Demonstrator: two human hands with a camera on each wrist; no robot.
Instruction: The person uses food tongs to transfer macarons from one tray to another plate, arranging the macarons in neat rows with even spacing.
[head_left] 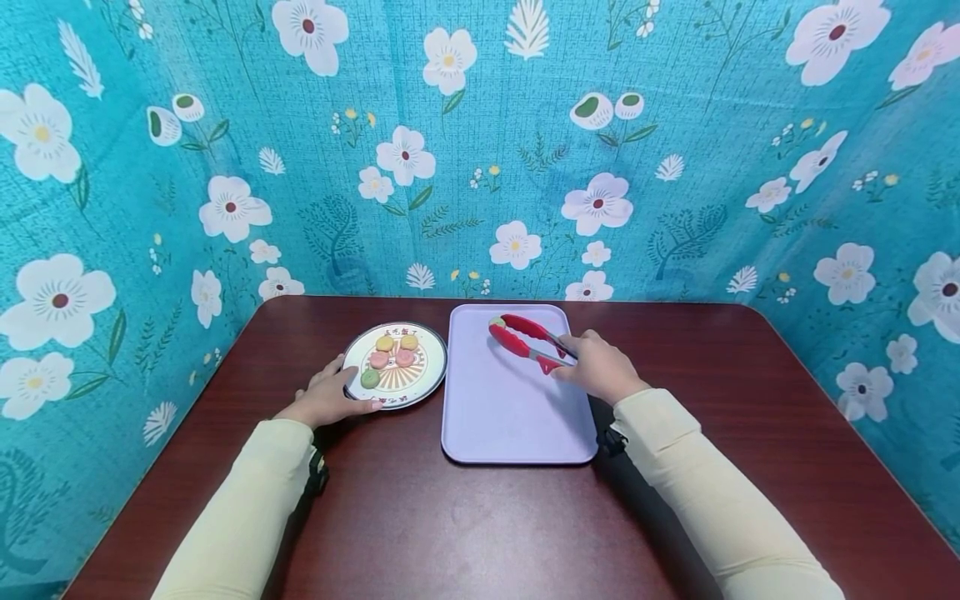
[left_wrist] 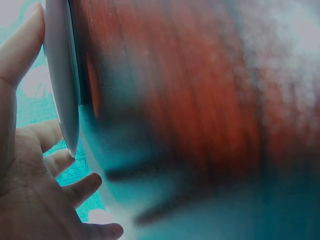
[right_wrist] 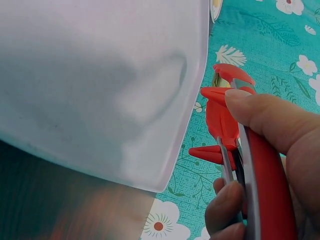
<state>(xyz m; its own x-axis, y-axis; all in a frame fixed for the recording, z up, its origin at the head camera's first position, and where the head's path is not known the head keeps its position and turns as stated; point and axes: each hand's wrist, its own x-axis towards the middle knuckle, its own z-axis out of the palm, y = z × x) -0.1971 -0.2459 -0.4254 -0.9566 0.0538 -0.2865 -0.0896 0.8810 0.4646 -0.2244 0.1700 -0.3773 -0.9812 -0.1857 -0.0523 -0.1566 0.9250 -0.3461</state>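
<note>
My left hand holds the rim of a white patterned plate, thumb at its near edge and fingers around its left side. The left wrist view shows the plate edge-on between thumb and fingers. Several small round macarons lie on the plate: yellow, pink and green. Over the lilac tray, my right hand grips red-tipped tongs. A green macaron shows between the tong tips, over the far part of the tray.
Plate and tray stand side by side on a dark red-brown table. A blue floral cloth hangs behind the table and along both sides.
</note>
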